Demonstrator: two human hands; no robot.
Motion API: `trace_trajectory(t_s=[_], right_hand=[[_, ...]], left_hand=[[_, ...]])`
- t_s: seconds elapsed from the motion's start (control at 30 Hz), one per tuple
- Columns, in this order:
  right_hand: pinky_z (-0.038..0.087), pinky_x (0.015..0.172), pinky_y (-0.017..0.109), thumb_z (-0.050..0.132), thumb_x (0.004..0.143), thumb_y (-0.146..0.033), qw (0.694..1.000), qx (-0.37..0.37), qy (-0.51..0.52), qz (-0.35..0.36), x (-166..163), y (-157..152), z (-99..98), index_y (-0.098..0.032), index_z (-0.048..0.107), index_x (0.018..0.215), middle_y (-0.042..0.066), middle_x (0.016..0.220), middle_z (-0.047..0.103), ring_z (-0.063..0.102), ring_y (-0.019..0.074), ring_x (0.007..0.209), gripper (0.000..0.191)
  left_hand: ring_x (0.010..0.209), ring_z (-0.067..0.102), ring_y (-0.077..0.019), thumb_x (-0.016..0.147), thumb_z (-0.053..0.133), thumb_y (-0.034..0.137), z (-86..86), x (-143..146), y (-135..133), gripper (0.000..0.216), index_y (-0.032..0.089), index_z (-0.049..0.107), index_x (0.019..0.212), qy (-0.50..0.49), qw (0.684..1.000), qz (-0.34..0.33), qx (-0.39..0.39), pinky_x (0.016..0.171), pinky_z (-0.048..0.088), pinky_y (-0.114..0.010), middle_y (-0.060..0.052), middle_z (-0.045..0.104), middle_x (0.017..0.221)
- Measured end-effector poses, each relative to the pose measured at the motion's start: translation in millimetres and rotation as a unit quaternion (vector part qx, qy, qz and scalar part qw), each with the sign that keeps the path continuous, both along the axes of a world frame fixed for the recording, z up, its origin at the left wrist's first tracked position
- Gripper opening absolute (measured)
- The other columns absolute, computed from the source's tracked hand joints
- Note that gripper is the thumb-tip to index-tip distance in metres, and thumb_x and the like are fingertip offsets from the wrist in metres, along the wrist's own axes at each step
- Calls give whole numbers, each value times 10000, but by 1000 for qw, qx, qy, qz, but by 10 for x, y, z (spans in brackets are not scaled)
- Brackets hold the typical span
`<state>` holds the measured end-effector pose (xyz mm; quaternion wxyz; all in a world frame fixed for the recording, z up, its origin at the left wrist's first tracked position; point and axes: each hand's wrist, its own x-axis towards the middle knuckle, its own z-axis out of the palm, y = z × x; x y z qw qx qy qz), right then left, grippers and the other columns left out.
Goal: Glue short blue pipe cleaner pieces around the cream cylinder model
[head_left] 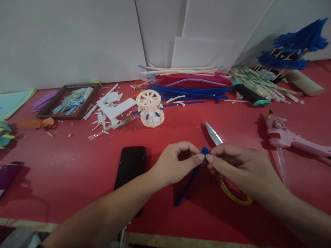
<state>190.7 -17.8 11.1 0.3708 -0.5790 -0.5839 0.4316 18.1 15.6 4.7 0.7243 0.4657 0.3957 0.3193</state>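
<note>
Between my two hands is a blue pipe cleaner [191, 182], its upper end bent or folded and its tail hanging down toward the red table. My left hand [176, 160] pinches the folded end from the left with thumb and forefinger. From the other side my right hand [238, 163] pinches the same end, the thumbs almost meeting. Scissors [214, 134] with a yellow handle lie partly hidden under my right hand. Behind the hands stands a small cream wheel-like craft piece [150, 108] with short blue bits around its middle.
A black phone [131, 165] lies left of my hands. At right rests a pink glue gun [281, 132]. Along the back are bundled pipe cleaners [191, 91], wrapped sticks [258, 81], white scraps [116, 108] and a framed tray [85, 108]. White boards [69, 41] lean behind.
</note>
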Motion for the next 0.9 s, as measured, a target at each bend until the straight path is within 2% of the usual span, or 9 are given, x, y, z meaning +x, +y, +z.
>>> trace_trajectory(t_s=[0.1, 0.23, 0.33, 0.4, 0.47, 0.57, 0.77, 0.83, 0.9], right_hand=[[402, 410, 217, 671, 751, -450, 1000, 12, -2, -6, 13, 12, 14, -202, 660, 661, 10, 545, 607, 508, 108, 459, 264], [450, 428, 201, 715, 755, -418, 998, 14, 60, 4, 7, 31, 7, -210, 612, 693, -7, 586, 609, 559, 105, 492, 240], [538, 487, 211, 744, 761, -374, 993, 47, 104, 9, 22, 39, -4, -229, 668, 957, -8, 757, 672, 632, 111, 568, 255], [580, 534, 228, 725, 795, -367, 994, 64, 88, 35, 54, 47, 0, -253, 699, 1065, 18, 888, 725, 673, 120, 628, 295], [607, 599, 245, 702, 825, -366, 994, 80, 40, 60, 99, 66, 15, -267, 752, 994, 34, 938, 762, 710, 140, 695, 202], [613, 670, 248, 696, 845, -332, 987, 127, -23, 96, 180, 111, 46, -287, 789, 876, 21, 873, 785, 738, 160, 748, 108], [573, 616, 214, 618, 920, -256, 942, 227, -65, 239, 301, 139, 98, -300, 782, 884, 7, 804, 774, 722, 133, 669, 173], [551, 601, 213, 616, 918, -251, 939, 228, -78, 245, 306, 109, 114, -289, 762, 861, 9, 782, 756, 703, 128, 657, 162], [509, 547, 207, 639, 899, -276, 959, 189, -55, 202, 282, 73, 122, -267, 729, 801, 3, 715, 712, 652, 115, 599, 133]], left_hand=[[578, 518, -55, 537, 878, 611, 14, 18, -5, 526, 157, 629, 634, -8, 1000, -3, -13, 621, 427, -218, 51, 598, 596], [622, 639, -98, 486, 923, 552, 51, 28, -26, 527, 160, 621, 667, -48, 992, -19, -111, 625, 501, -230, 33, 649, 629], [606, 657, -104, 484, 936, 524, 57, 15, -31, 523, 154, 632, 695, -55, 987, -35, -149, 574, 542, -227, 13, 684, 660], [595, 659, -105, 493, 939, 509, 49, 1, -24, 516, 150, 636, 708, -61, 984, -47, -162, 549, 563, -229, 5, 692, 665], [596, 663, -109, 509, 944, 473, 37, -15, -12, 493, 150, 632, 713, -74, 980, -57, -175, 530, 573, -229, 3, 696, 666], [597, 668, -109, 537, 942, 425, 22, -39, 7, 444, 149, 638, 705, -90, 972, -84, -200, 516, 573, -223, -8, 714, 679], [527, 635, -87, 588, 916, 336, 16, -89, 11, 308, 147, 700, 701, -82, 945, -197, -246, 590, 580, -253, -5, 722, 649], [504, 620, -79, 609, 911, 338, 25, -104, 19, 291, 143, 724, 719, -89, 939, -214, -254, 602, 592, -259, 0, 715, 642], [522, 631, -89, 627, 910, 390, 35, -114, 39, 327, 132, 738, 731, -129, 936, -208, -253, 566, 594, -238, -9, 707, 638]])
